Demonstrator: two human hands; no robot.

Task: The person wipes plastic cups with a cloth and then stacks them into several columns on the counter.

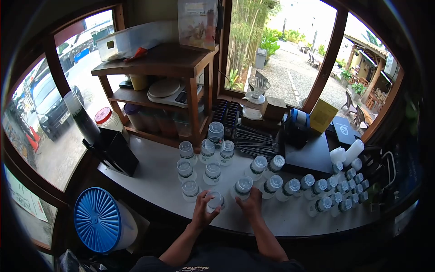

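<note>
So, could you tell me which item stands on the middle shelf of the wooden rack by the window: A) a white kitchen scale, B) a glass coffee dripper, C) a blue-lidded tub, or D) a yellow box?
A: the white kitchen scale sits on the middle shelf of the wooden rack, behind the bottles the left hand and right hand hold.

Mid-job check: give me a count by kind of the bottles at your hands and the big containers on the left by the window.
Small bottles, one at the left hand, one at the right hand: 2
Blue-lidded tub: 1
Red-lidded jar: 1
Tall dark flask: 1
Total: 5
</note>
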